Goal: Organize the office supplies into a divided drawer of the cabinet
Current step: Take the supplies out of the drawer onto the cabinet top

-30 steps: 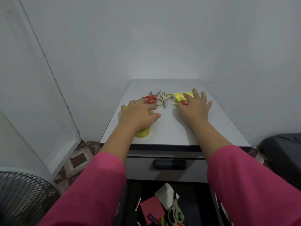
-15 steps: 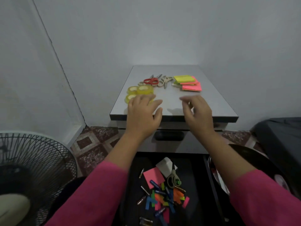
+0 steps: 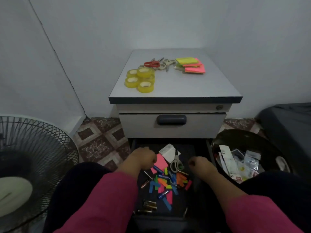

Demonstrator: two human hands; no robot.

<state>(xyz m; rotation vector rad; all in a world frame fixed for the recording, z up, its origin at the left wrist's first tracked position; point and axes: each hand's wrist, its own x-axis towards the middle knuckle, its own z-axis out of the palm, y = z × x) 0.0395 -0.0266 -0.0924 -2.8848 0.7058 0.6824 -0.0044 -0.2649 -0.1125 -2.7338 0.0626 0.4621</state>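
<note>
On the grey cabinet top (image 3: pixel 185 86) lie several yellow tape rolls (image 3: pixel 139 79), red scissors (image 3: pixel 151 63), beige scissors (image 3: pixel 165 63) and a stack of yellow and pink sticky notes (image 3: pixel 191 65). Below the shut upper drawer (image 3: pixel 171 119), the dark bottom drawer (image 3: pixel 198 190) stands pulled out. It holds a pink note pad (image 3: pixel 161 161), grey scissors (image 3: pixel 175 163), a white packet (image 3: pixel 168 151) and several coloured strips and pens (image 3: pixel 168 182). My left hand (image 3: pixel 143 157) hovers at the pink pad's left edge, fingers bent down and hidden. My right hand (image 3: pixel 200 163) is curled beside the grey scissors, with nothing seen in it.
A standing fan (image 3: pixel 25 165) fills the lower left. A black bin (image 3: pixel 244 158) with wrappers and papers stands right of the open drawer. A dark covered object (image 3: pixel 289 125) sits at the far right. Patterned floor tiles show left of the cabinet.
Both hands left the cabinet top and came down over the open bottom drawer. The view pulled back and tilted down, so the tape rolls and notes lie uncovered.
</note>
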